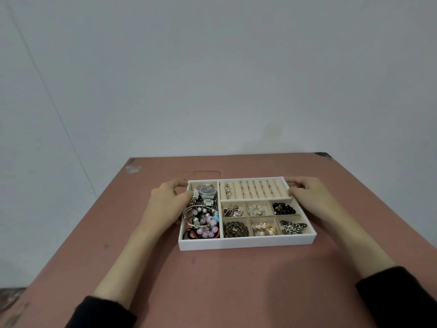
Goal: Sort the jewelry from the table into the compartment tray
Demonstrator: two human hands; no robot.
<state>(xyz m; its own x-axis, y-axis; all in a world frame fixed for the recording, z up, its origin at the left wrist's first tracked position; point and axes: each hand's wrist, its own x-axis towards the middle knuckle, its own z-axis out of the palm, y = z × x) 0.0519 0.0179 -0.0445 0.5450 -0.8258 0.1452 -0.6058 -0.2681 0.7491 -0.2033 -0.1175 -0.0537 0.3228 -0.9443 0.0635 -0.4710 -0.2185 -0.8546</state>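
A white compartment tray (248,242) sits on the reddish table (212,280). Its long left compartment holds a silver watch (206,192) and beaded bracelets (205,223). The back section has beige ring rolls (260,190) with several rings. Six small compartments hold earrings, black beads (283,208), a dark flower brooch (235,229) and a black-and-silver piece (293,227). My left hand (169,197) grips the tray's left wall near the back corner, thumb inside by the watch. My right hand (307,194) grips the right wall near the back corner.
The table's far edge lies just behind the tray, against a plain grey wall. A faint rectangular mark (201,174) shows on the table behind the tray. The table surface shows scuffs at the back left corner (133,167).
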